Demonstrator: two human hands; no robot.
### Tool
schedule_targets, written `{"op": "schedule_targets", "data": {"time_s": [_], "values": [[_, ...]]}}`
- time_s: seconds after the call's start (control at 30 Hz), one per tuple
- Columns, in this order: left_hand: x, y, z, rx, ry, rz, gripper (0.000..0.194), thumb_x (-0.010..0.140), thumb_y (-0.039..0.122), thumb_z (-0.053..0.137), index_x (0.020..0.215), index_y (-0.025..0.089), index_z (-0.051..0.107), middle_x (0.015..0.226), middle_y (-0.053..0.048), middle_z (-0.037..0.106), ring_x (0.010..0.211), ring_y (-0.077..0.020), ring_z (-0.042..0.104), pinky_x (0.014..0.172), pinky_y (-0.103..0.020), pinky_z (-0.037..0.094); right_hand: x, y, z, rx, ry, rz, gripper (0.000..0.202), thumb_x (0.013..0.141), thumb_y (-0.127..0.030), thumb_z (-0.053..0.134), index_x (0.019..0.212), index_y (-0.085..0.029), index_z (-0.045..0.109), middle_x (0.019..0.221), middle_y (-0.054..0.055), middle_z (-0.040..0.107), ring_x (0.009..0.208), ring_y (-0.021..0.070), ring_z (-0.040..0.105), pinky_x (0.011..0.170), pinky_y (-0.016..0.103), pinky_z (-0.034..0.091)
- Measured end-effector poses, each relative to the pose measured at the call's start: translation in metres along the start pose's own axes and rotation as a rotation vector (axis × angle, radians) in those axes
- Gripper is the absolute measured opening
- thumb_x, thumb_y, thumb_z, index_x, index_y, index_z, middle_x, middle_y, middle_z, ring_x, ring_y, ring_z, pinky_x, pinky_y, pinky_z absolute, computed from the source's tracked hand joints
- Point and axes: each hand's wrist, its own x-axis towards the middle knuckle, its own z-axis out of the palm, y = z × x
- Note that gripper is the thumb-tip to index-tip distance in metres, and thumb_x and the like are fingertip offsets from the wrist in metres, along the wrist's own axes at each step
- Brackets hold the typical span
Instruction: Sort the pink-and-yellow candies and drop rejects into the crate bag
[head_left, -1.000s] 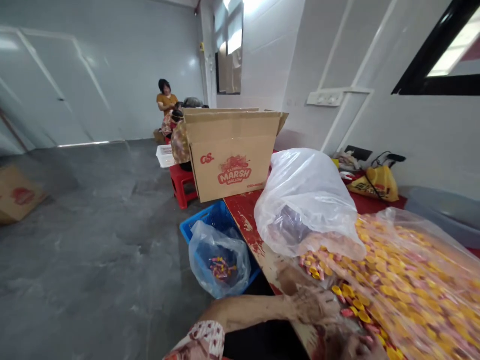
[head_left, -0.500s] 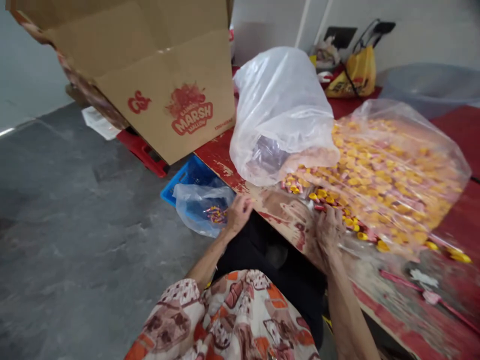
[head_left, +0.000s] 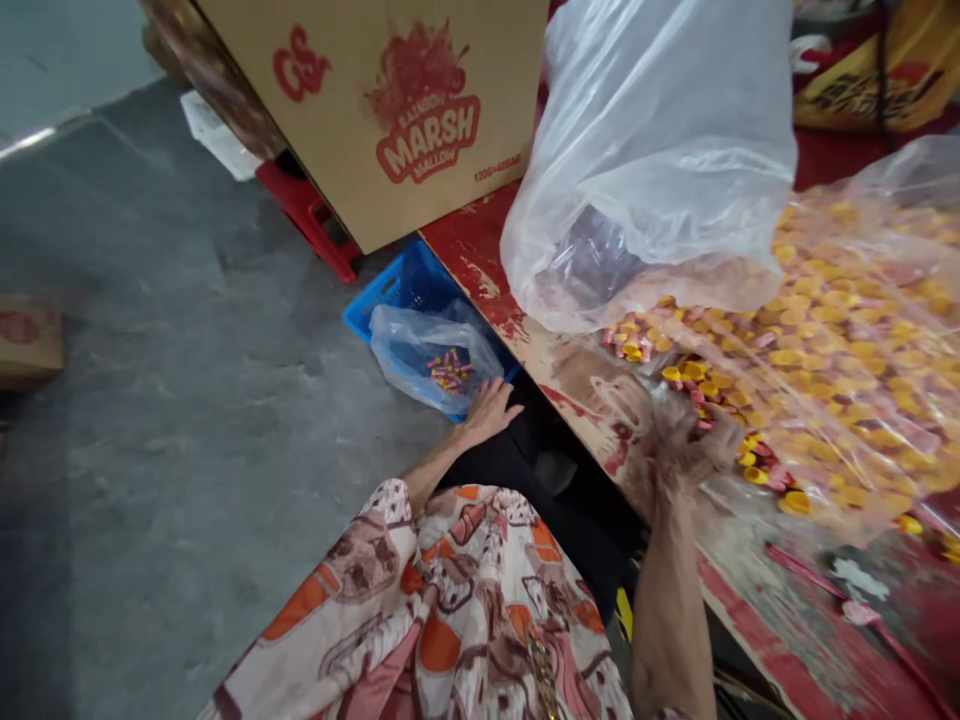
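My left hand (head_left: 491, 410) is at the near rim of a clear plastic bag (head_left: 401, 350), its fingers stretched out and nothing seen in it. That bag lines a blue crate (head_left: 364, 305) below the table edge. Inside lie several small yellow and pink pieces (head_left: 450, 370). On the table, my right hand (head_left: 694, 440) is among loose pieces at the mouth of a large clear bag (head_left: 840, 340) full of the same yellow-and-pink, cup-ended pieces. Motion smears its fingers, so what they hold cannot be made out.
A cardboard marshmallow box (head_left: 345, 170) stands at the back left, above a red stool (head_left: 315, 220). A milky plastic bag (head_left: 667, 150) rests on the worn red table (head_left: 480, 260). A pink stick-like item (head_left: 806, 570) lies at right. Another box (head_left: 30, 340) sits on the floor.
The view has shifted, and things at right look nearer. My left hand's fingers have gone from curled together to spread. The right hand stays at the pieces, now blurred.
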Motion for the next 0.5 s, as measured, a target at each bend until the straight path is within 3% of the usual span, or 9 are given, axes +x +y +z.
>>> {"op": "schedule_targets", "data": {"time_s": [0.07,0.13,0.23,0.37,0.5], "values": [[-0.006,0.011,0.002,0.052,-0.070,0.115,0.010,0.106,0.026,0.084,0.110,0.021,0.076,0.126,-0.015,0.079,0.122,-0.0336,0.079,0.111,-0.046,0.067,0.000,0.000,0.000,-0.015,-0.044,-0.031,0.047,0.113,-0.047,0.045,0.132,-0.017,0.076,0.126,0.031,0.069,0.125,0.0493,0.065,0.109,0.068,0.053],[-0.004,0.018,-0.008,0.000,-0.087,0.184,0.006,0.113,0.024,0.074,0.110,0.022,0.078,0.118,-0.012,0.079,0.112,-0.0291,0.081,0.105,-0.041,0.067,0.001,0.001,0.003,-0.050,-0.088,-0.057,0.043,0.110,-0.046,0.048,0.126,-0.016,0.075,0.122,0.028,0.070,0.122,0.0470,0.066,0.108,0.065,0.054],[0.022,0.030,-0.031,-0.123,0.025,0.288,0.019,0.118,0.023,0.061,0.114,0.023,0.080,0.114,-0.009,0.080,0.108,-0.0239,0.081,0.103,-0.036,0.065,0.000,0.003,0.009,-0.071,-0.072,-0.074,0.040,0.109,-0.047,0.047,0.120,-0.019,0.074,0.119,0.023,0.073,0.118,0.0417,0.067,0.106,0.060,0.055],[0.098,0.059,-0.044,-0.158,0.190,0.331,0.022,0.116,0.017,0.058,0.123,0.023,0.078,0.123,-0.010,0.081,0.117,-0.0237,0.079,0.111,-0.038,0.064,-0.002,0.005,0.014,-0.072,-0.026,-0.088,0.045,0.111,-0.054,0.042,0.116,-0.022,0.073,0.118,0.020,0.075,0.115,0.0377,0.069,0.102,0.053,0.057],[0.183,0.093,-0.029,-0.142,0.229,0.296,0.033,0.113,0.010,0.056,0.142,0.016,0.071,0.148,-0.019,0.075,0.141,-0.0269,0.073,0.128,-0.043,0.057,-0.004,0.007,0.014,-0.061,-0.020,-0.081,0.045,0.109,-0.054,0.043,0.119,-0.023,0.074,0.122,0.020,0.077,0.115,0.0356,0.071,0.099,0.050,0.057]]}}
